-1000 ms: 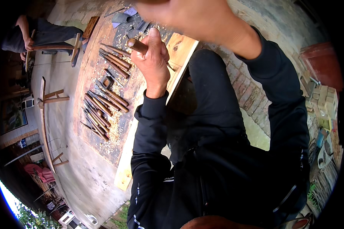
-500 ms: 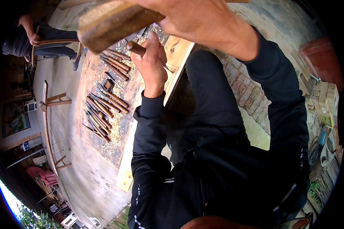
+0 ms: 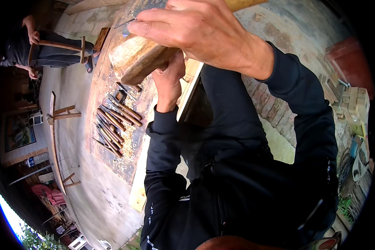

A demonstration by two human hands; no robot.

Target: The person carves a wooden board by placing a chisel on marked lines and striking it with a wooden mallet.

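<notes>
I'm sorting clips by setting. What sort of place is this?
Probably a small woodcarving workspace: wooden-handled tools lie side by side on a bench, pale wood shavings are scattered around them, and the right hand holds a wooden mallet.

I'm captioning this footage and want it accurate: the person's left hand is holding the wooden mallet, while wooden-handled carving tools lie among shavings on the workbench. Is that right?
Not quite: the head view shows the right hand holding the wooden mallet, not the left hand. The wooden-handled carving tools do lie among shavings on the workbench.
</notes>
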